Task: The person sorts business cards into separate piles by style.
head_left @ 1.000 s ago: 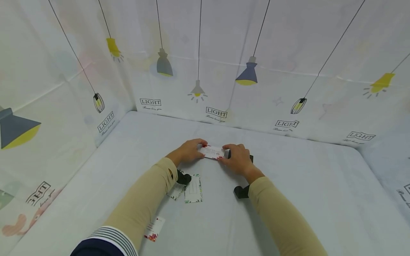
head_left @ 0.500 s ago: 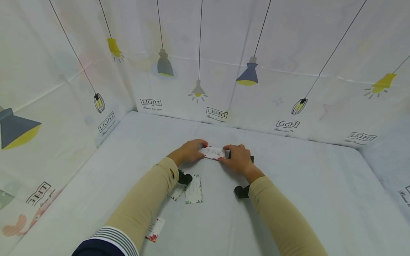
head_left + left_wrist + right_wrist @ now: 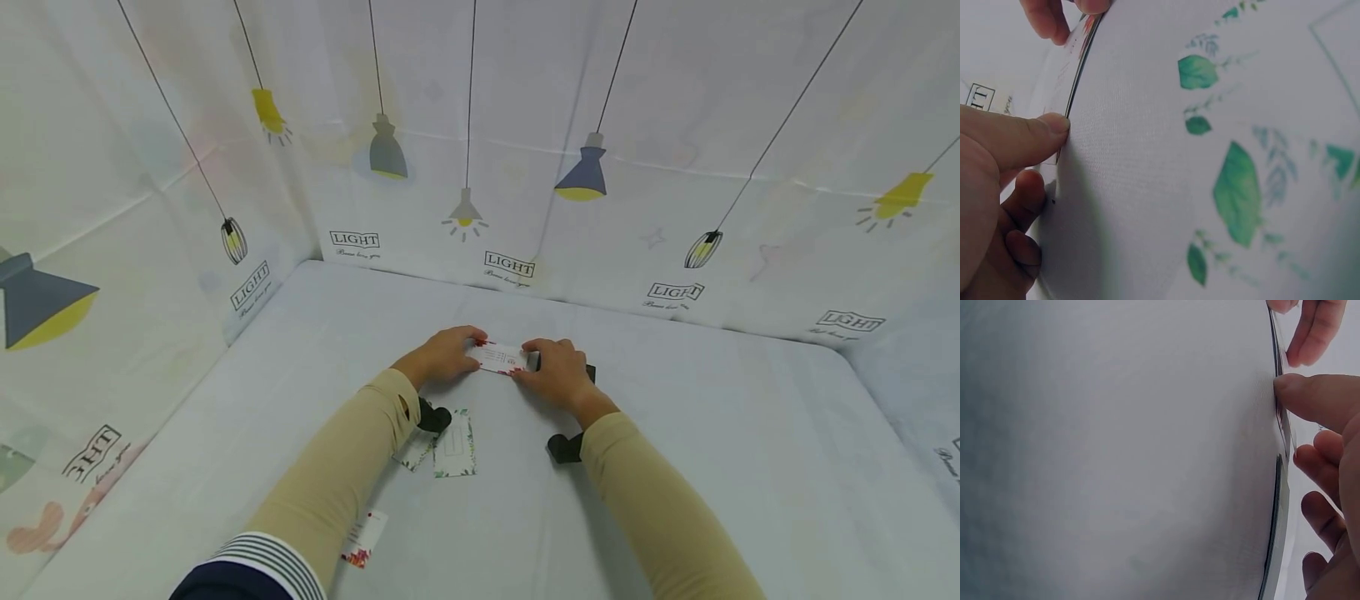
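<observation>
A white card with red floral corners and small print lies crosswise between the two hands at the middle of the table. At its left end, my left hand pinches it between thumb and fingers. My right hand grips the opposite end the same way. In the left wrist view the card shows nearly edge-on with a dark line along its side, the left thumb pressing that edge. A flat dark thing pokes out behind the right hand, mostly hidden. The right wrist view shows a dark-edged flat piece below the right thumb.
Two white cards with green leaf borders, one in full view and one partly covered, lie by the left forearm. Closer in is another red-patterned card. Black wrist mounts stick out from the sleeves. A lamp-printed curtain borders the white table.
</observation>
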`<state>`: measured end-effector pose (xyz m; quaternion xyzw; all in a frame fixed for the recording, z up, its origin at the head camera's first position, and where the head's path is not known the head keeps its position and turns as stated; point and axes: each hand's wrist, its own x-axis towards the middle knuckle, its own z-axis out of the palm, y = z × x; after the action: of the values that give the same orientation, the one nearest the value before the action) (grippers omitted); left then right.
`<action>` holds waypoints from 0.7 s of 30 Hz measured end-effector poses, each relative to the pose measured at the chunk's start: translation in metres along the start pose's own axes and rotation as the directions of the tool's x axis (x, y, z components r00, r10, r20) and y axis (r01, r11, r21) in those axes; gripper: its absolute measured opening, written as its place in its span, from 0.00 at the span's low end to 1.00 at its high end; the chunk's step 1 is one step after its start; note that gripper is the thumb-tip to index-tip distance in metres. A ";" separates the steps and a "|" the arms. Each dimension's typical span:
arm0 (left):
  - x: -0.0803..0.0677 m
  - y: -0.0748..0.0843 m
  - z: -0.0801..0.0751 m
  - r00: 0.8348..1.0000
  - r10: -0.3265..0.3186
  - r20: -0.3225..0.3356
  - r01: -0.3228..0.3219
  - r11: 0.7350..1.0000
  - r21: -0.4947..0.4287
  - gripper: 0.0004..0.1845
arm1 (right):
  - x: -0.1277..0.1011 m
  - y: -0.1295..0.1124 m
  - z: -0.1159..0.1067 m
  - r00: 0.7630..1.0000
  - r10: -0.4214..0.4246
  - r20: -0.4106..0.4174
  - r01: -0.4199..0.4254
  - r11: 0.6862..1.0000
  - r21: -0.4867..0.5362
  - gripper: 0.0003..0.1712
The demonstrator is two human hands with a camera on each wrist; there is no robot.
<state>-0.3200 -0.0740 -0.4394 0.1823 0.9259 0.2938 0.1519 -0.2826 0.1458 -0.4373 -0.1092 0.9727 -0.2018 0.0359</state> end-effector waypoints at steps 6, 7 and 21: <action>-0.001 0.003 0.000 1.000 -0.024 0.001 0.024 1.000 -0.012 0.28 | 0.000 0.001 -0.001 1.000 0.003 0.004 -0.003 1.000 -0.001 0.32; -0.001 0.003 0.000 1.000 -0.026 0.002 0.026 1.000 -0.013 0.28 | 0.000 0.001 -0.001 1.000 0.004 0.004 -0.004 1.000 0.001 0.32; -0.008 -0.001 -0.003 0.999 -0.032 -0.027 0.029 0.995 -0.094 0.30 | -0.005 0.001 -0.002 1.000 0.022 0.009 -0.022 0.999 0.045 0.32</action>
<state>-0.3144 -0.0793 -0.4359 0.1565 0.9159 0.3371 0.1515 -0.2784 0.1482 -0.4361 -0.0986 0.9689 -0.2226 0.0445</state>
